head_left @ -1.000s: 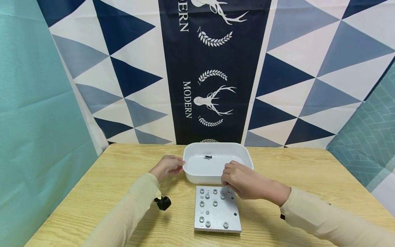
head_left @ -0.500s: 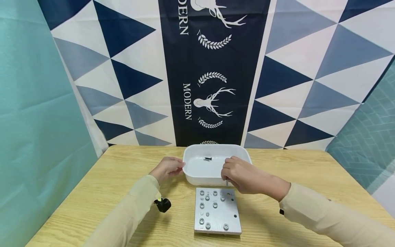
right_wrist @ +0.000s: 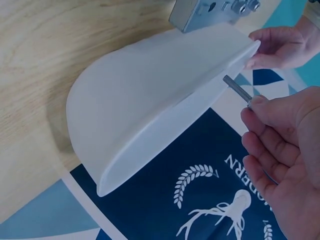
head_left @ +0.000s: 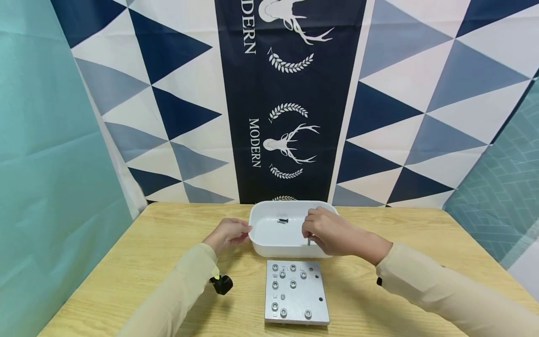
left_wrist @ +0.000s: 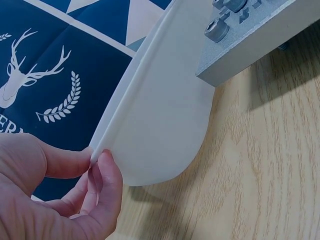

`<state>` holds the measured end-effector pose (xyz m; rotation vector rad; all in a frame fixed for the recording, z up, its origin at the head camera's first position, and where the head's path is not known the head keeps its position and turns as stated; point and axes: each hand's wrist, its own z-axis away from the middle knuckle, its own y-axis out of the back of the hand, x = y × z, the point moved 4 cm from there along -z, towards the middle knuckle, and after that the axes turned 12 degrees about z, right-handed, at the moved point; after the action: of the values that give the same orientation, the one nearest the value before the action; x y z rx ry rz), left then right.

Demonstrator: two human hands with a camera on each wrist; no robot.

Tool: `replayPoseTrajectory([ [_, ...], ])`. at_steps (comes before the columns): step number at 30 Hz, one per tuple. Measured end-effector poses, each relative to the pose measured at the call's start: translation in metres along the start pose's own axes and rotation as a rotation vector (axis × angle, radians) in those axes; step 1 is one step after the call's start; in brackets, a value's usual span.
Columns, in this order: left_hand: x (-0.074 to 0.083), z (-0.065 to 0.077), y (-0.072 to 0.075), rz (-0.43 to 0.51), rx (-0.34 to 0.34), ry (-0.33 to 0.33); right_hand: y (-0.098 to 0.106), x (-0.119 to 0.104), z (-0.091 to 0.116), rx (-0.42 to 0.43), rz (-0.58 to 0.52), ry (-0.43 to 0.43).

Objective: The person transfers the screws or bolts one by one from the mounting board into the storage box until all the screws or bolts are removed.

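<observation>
My left hand (head_left: pixel 230 233) pinches the left rim of a white plastic tub (head_left: pixel 278 252) between thumb and fingers, plain in the left wrist view. My right hand (head_left: pixel 328 230) holds a silver screw (right_wrist: pixel 238 90) by one end between thumb and fingertips, its threaded end sticking out. In the head view that screw points down over the tub's near rim. Inside the tub lie a few small screws (head_left: pixel 282 221), one of them black. Just in front of the tub is a silver metal plate (head_left: pixel 301 299) with several socket-head screws (head_left: pixel 308 314) standing in it and some bare holes.
The wooden table (head_left: pixel 168 262) runs back to a patterned cloth (head_left: pixel 290 93) close behind the tub. A teal cloth (head_left: pixel 63 178) hangs at the left. A black wrist camera (head_left: pixel 221 284) hangs below the left sleeve.
My right hand has risen from the plate's far right corner to above the tub's near rim, bringing the screw with it. A hole shows at that corner. The left hand keeps its hold.
</observation>
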<state>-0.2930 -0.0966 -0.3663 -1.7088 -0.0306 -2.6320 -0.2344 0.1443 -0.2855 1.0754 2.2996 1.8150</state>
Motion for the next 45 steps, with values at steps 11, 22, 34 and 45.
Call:
replayPoseTrajectory([
  [11,-0.002,-0.002,0.000,-0.029,0.014,-0.001,-0.006,0.019,-0.008,-0.017,-0.069,-0.072],
  [22,-0.002,-0.001,-0.001,-0.029,0.004,0.002,-0.016,0.037,-0.022,-0.084,-0.122,-0.142],
  [34,0.000,-0.002,0.001,-0.028,-0.009,-0.001,-0.031,0.057,-0.042,-0.175,-0.158,-0.218],
  [45,-0.001,-0.004,0.002,-0.003,-0.002,0.009,-0.043,0.071,-0.060,-0.211,-0.170,-0.242],
])
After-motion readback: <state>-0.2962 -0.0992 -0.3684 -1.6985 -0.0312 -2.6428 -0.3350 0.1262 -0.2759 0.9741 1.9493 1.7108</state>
